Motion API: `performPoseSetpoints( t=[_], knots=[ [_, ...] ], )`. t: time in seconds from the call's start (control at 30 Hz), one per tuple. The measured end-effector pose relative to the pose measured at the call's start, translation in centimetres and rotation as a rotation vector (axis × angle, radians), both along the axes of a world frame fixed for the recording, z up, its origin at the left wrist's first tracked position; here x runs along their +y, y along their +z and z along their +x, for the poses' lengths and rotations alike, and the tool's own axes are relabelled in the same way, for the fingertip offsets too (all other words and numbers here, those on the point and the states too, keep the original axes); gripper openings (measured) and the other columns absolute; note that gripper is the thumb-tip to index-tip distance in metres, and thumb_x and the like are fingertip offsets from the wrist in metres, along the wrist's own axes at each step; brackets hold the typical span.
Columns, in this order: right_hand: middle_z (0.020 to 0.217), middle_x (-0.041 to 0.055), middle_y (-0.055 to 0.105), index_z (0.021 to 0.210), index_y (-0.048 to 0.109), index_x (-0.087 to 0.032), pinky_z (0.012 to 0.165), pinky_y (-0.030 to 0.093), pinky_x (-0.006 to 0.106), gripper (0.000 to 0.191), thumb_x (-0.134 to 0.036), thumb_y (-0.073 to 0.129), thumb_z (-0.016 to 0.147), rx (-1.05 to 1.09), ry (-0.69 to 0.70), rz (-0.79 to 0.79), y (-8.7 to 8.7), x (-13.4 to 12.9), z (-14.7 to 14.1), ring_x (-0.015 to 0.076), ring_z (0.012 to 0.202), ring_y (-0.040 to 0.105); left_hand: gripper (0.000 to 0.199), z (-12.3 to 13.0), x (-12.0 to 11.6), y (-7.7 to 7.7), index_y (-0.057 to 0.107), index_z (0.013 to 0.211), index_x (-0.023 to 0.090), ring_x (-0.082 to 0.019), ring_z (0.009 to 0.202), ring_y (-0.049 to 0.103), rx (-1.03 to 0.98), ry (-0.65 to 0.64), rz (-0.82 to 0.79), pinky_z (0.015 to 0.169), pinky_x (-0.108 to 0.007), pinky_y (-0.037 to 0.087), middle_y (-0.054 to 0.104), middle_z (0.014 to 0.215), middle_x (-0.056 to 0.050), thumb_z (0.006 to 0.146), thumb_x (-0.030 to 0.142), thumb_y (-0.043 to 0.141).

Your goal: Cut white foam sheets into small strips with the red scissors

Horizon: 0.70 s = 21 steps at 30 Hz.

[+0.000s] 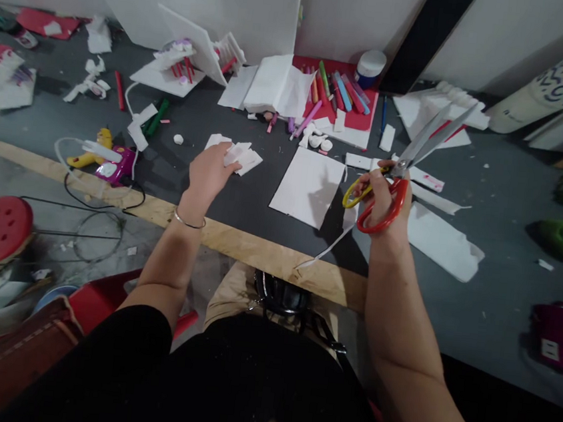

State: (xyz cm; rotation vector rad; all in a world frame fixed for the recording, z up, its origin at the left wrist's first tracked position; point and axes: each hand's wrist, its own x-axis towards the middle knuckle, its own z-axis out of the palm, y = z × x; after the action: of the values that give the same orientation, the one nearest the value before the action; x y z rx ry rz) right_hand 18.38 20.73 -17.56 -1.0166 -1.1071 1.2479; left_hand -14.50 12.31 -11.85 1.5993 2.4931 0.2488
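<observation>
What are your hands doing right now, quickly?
Left hand: resting on white scraps; can't tell if gripping.
Right hand: closed, holding scissors.

Soft, even room light falls from overhead across the surface. The right hand throws a faint shadow leftward onto a white sheet, while the wide lens bends and slightly blurs the far edges.
</observation>
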Motion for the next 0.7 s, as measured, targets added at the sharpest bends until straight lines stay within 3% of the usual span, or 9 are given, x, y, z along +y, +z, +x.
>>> performPoseSetpoints(
  t=[0.2,0.3,0.4,0.53,0.7],
  knots=[
    [0.074,-0.0064,0.061,0.101,0.060,-0.032,0.058,0.054,0.032,0.056,-0.069,0.092,0.073,0.056,-0.018,-0.010,0.3,-0.1,-0.1,0.0142,0.061,0.062,0.061,-1.8,0.4,0.8,0.060,0.160,0.027,-0.038,0.137,0.071,-0.006,0.109,0.096,0.119,-0.048,0.054,0.074,0.150,-0.014,0.102,0.044,0.072],
    [0.074,-0.0067,0.064,0.102,0.061,-0.033,0.058,0.056,0.033,0.059,-0.071,0.093,0.069,0.052,-0.027,-0.041,0.3,-0.2,-0.1,0.0147,0.062,0.064,0.066,-2.3,0.9,1.0,0.059,0.161,0.029,-0.044,0.149,0.063,0.018,0.156,0.114,0.124,-0.055,0.050,0.069,0.156,-0.017,0.102,0.055,0.070],
    [0.074,-0.0070,0.063,0.101,0.060,-0.033,0.058,0.055,0.032,0.058,-0.068,0.093,0.069,0.049,-0.036,-0.033,0.2,-0.1,-0.1,0.0142,0.061,0.063,0.066,-1.7,1.4,0.9,0.059,0.161,0.029,-0.043,0.156,0.056,0.025,0.136,0.118,0.128,-0.053,0.046,0.066,0.159,-0.018,0.104,0.061,0.065],
    [0.075,-0.0062,0.062,0.103,0.059,-0.032,0.058,0.055,0.032,0.055,-0.066,0.091,0.073,0.040,-0.026,-0.001,-0.2,0.0,0.0,0.0143,0.062,0.063,0.051,0.3,2.3,0.2,0.066,0.153,0.023,-0.038,0.143,0.067,-0.012,0.044,0.046,0.123,-0.047,0.051,0.074,0.145,-0.017,0.109,0.048,0.061],
    [0.077,-0.0054,0.060,0.104,0.060,-0.034,0.058,0.054,0.034,0.053,-0.069,0.088,0.076,0.019,-0.006,0.010,-0.4,0.1,0.1,0.0161,0.064,0.063,0.048,0.8,2.7,-0.5,0.066,0.151,0.020,-0.037,0.140,0.067,-0.013,-0.017,0.026,0.121,-0.048,0.053,0.072,0.149,-0.017,0.104,0.028,0.063]
  ],
)
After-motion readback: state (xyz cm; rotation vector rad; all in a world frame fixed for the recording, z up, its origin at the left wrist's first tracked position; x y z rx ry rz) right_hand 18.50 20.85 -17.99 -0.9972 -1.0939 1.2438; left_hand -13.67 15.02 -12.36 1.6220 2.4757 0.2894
